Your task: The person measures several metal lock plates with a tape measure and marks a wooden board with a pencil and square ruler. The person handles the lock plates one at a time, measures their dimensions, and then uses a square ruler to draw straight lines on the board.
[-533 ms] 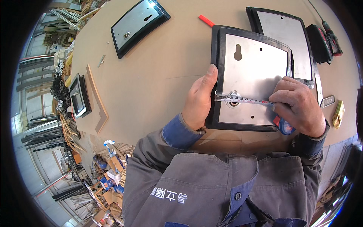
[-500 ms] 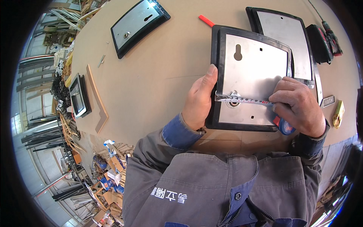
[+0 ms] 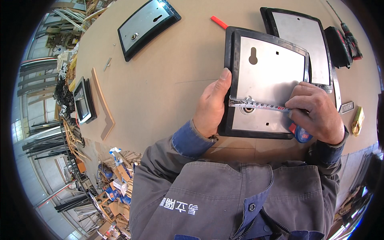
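Note:
A metal panel (image 3: 268, 76) with a black frame stands before me, showing a keyhole-shaped cutout, small square holes and a round lock fitting (image 3: 249, 110). My left hand (image 3: 211, 106) grips its left edge, thumb along the frame's side. Across the lower part of the panel runs the blade of a tape measure (image 3: 262, 105), its hooked end by the left frame, over the lock fitting. My right hand (image 3: 314, 110) is closed around the tape measure, pinching the blade near the right frame. The blue and red tape case (image 3: 303, 135) shows below that hand.
Behind it to the right lies another framed panel (image 3: 300, 44); a further one (image 3: 148, 28) lies far left. A red strip (image 3: 219, 22), a power drill (image 3: 350, 42), a yellow packet (image 3: 357, 121), an angled wooden strip (image 3: 102, 108) and a small dark frame (image 3: 83, 102) share the table.
The panel and the tape's hooked end have shifted very slightly to the right with my left hand. My right hand keeps its hold and place.

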`<action>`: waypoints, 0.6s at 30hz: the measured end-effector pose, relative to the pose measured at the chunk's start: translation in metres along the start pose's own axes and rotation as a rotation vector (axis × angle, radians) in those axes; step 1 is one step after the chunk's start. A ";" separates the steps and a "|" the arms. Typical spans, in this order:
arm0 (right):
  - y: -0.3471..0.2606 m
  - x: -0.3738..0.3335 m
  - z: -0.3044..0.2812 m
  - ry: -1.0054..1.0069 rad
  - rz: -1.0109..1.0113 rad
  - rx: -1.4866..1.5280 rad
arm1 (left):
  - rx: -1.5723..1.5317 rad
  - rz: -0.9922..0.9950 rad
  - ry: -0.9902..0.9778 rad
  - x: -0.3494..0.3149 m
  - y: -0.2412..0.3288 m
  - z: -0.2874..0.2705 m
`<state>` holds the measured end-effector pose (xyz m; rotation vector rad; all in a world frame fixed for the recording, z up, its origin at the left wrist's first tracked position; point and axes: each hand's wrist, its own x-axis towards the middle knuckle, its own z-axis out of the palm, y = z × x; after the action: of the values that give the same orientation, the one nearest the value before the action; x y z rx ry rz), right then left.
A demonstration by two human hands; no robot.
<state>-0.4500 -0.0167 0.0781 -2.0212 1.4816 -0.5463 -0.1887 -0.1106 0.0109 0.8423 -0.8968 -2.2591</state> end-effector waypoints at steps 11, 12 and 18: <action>0.002 0.000 0.001 0.010 -0.018 0.010 | 0.002 0.000 0.040 -0.002 0.006 0.011; 0.003 0.000 0.002 0.010 -0.015 0.007 | 0.000 0.002 0.037 -0.003 0.005 0.011; 0.003 -0.001 0.001 0.004 -0.007 0.007 | -0.020 -0.002 0.045 -0.001 0.004 0.011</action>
<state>-0.4518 -0.0162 0.0756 -2.0217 1.4739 -0.5584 -0.1951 -0.1081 0.0207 0.8816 -0.8522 -2.2380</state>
